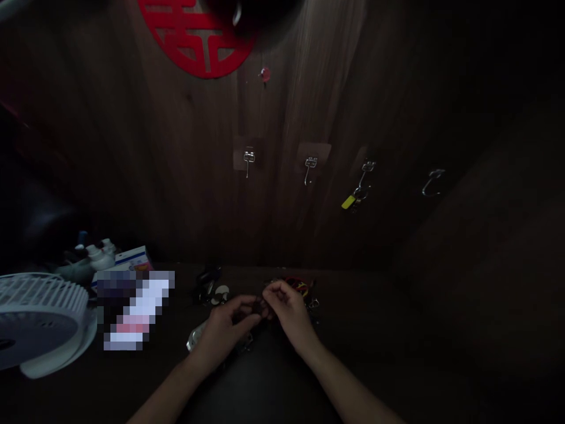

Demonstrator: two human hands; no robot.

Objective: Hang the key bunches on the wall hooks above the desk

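My left hand [227,330] and my right hand [289,309] meet low in the middle of the dim view, fingers curled and pinching close together. Something small and dark seems to sit between their fingertips, too dark to name. Behind the right fingers lies a red and yellow bundle [300,287], partly hidden by that hand. Close to the left hand are pale rounded pieces [220,293] and dark small items [206,282]. Under the left wrist a shiny silver-edged object [194,337] shows in part.
Metal hooks [249,158] line the wooden wall [282,218]; one carries a key ring with a yellow tag [348,202]. A red round cut-out [207,59] hangs above. At left stand a white fan [48,318], white-capped bottles [99,256] and a box [132,257].
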